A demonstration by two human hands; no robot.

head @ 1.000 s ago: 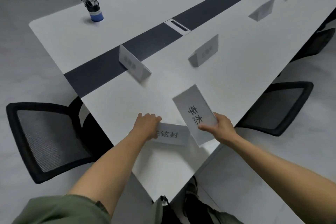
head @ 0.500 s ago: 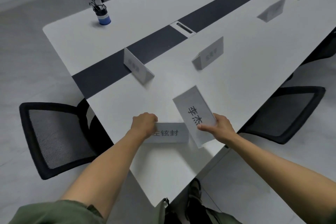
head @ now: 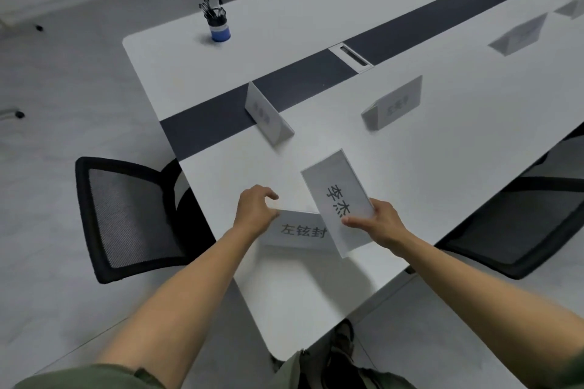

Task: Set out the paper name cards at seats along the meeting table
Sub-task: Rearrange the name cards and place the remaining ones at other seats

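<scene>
Left hand (head: 254, 211) grips one name card (head: 300, 230) (on the table (head: 442, 136)); right hand (head: 376, 224) holds a second card (head: 335, 186).

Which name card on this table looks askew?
The standing name card by the dark centre strip: it faces the table end, turned crosswise to the next name card, which faces the long side.

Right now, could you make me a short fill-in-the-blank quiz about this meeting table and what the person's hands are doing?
1. The card held in the right hand shows ____ printed characters.
2. The left hand holds the end of a second card, which sits on the ____.
3. The pen cup has a ____ lower band.

Missing words: two; table; blue.
</scene>
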